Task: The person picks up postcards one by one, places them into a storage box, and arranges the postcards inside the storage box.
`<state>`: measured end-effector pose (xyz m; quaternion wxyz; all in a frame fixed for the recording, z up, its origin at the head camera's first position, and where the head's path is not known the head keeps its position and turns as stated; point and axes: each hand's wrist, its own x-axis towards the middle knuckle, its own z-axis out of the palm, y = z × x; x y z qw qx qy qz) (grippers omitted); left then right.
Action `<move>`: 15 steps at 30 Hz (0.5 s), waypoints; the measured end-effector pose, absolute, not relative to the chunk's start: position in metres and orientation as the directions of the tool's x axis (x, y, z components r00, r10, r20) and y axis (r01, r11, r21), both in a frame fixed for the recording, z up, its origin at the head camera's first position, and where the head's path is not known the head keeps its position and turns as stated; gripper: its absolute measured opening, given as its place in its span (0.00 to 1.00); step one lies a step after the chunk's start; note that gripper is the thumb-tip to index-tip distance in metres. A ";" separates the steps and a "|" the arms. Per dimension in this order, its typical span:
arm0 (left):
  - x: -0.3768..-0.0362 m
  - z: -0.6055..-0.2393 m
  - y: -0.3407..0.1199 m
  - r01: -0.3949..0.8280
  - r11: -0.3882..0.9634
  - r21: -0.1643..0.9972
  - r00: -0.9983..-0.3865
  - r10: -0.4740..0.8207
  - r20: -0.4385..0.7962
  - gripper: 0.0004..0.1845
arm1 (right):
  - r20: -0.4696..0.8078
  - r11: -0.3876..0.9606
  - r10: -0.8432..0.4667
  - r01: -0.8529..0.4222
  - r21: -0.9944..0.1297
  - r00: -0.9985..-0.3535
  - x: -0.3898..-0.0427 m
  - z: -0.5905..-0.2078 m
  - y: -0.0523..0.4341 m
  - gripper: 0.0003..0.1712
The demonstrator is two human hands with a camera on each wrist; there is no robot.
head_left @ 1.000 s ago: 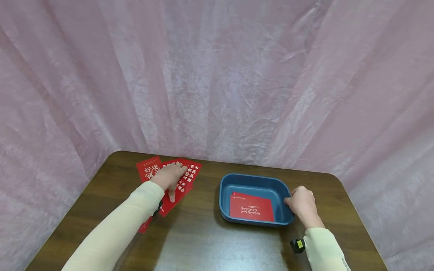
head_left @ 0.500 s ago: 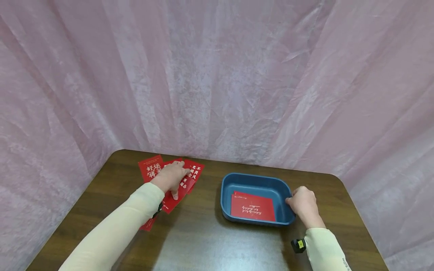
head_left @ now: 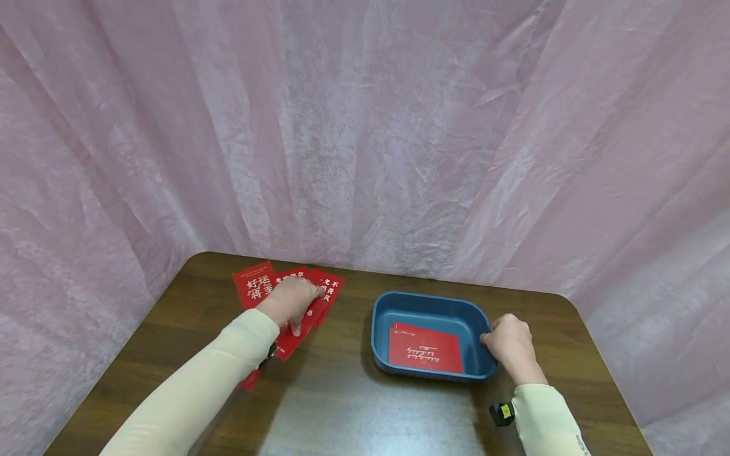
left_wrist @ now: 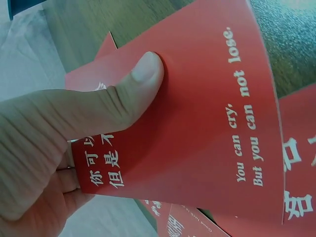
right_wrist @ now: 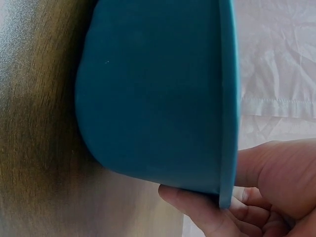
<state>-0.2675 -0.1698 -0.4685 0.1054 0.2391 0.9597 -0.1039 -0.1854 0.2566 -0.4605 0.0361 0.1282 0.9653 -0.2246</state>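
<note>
Over a spread of red printed cards at the table's left, my left hand (head_left: pixel 291 303) pinches one red card (left_wrist: pixel 197 128). In the left wrist view its thumb (left_wrist: pixel 145 69) lies across the card's face, while the other fingers go behind its edge. White lettering on it reads "You can cry, But you can not lose." Other red cards (head_left: pixel 253 280) lie overlapping around and under that hand. My right hand (head_left: pixel 509 345) grips the right rim of a blue plastic bin (head_left: pixel 428 303), thumb and fingers on either side of the wall. Inside the bin rest red cards (head_left: pixel 428 349).
A brown wooden table (head_left: pixel 336 405) carries everything, with a bright glare near its front. Pink velvety curtain (head_left: pixel 365 139) hangs close behind the table's back edge and along both sides.
My left hand has drawn its fingers in from a spread pose and pinches a card, which has shifted a little over the others. My right hand and the bin stay put.
</note>
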 end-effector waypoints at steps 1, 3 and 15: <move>-0.267 -0.468 -0.170 0.485 0.861 -0.156 -0.862 0.440 -0.249 0.47 | -0.134 0.864 0.233 0.268 -0.426 -0.963 -0.185 -0.460 0.256 0.23; -0.266 -0.467 -0.170 0.488 0.856 -0.169 -0.862 0.443 -0.245 0.45 | -0.139 0.863 0.238 0.275 -0.425 -0.961 -0.185 -0.460 0.256 0.22; -0.263 -0.457 -0.178 0.408 0.913 0.015 -0.893 0.403 -0.201 0.34 | -0.115 0.871 0.238 0.264 -0.413 -0.965 -0.184 -0.459 0.256 0.24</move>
